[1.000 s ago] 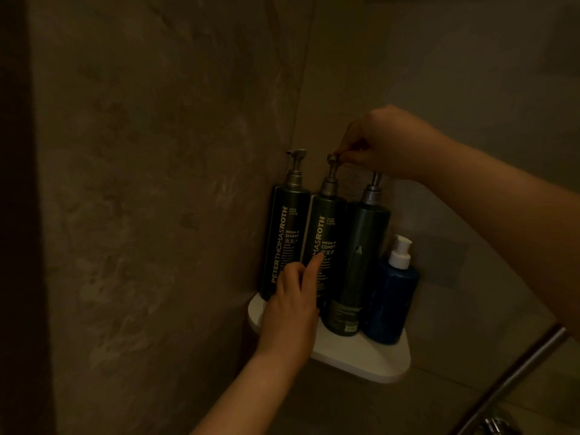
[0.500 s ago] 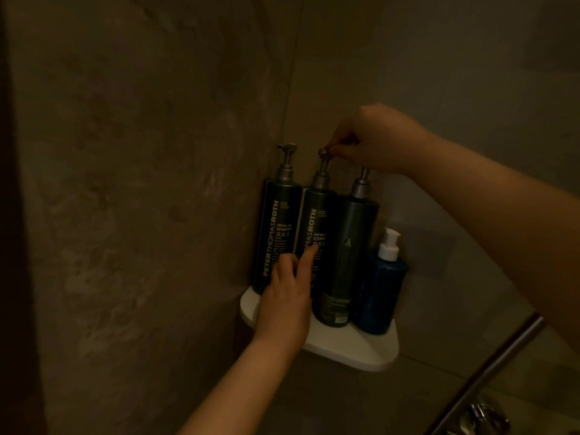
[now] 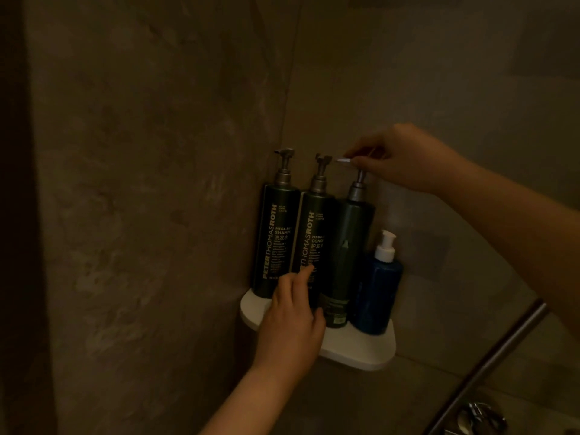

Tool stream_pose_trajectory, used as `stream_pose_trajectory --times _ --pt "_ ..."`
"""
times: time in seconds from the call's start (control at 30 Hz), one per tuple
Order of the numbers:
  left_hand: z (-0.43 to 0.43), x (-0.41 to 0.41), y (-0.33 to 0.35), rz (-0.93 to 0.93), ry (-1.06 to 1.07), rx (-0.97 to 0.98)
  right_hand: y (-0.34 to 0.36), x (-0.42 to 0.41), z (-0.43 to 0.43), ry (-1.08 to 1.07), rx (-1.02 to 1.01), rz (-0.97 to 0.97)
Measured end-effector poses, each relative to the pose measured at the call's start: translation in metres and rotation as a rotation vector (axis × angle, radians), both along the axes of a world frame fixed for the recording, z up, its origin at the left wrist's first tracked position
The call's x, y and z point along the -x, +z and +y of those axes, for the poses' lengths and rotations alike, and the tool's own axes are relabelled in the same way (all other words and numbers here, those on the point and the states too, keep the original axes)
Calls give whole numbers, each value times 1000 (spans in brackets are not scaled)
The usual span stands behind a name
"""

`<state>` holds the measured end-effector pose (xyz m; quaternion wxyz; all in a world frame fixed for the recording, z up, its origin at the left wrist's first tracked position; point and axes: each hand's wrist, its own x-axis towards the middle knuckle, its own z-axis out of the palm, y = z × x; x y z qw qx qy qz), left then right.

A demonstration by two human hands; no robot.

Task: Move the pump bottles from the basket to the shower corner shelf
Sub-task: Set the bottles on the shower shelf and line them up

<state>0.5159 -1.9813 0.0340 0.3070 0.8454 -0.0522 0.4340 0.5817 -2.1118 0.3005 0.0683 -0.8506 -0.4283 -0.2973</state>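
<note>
Corner shelf (image 3: 361, 353) sits where two walls meet. Four bottles stand upright on it in a row, touching or nearly so: leftmost pump bottle (image 3: 276, 240) nearest the corner, second pump bottle (image 3: 310, 246), third pump bottle (image 3: 348, 252), then short pump bottle (image 3: 376, 296) at the right end. Left hand (image 3: 292, 324) is before the second, forefinger on its front. Right hand (image 3: 398, 161) is above the third, pinching its pump head. Metal rail (image 3: 489, 362) runs below right of the shelf.
</note>
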Motion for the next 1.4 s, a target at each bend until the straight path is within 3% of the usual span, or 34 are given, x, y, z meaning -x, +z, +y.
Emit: stream_pose_trajectory --times 0.27,0.83,1.4 --pt "-6 6 3 56 -76 84 4 15 -12 57 -25 103" --pt "-6 17 10 113 -180 277 -6 29 -20 428 -234 427" --pt "3 14 10 193 -275 390 -12 23 -12 463 -220 340"
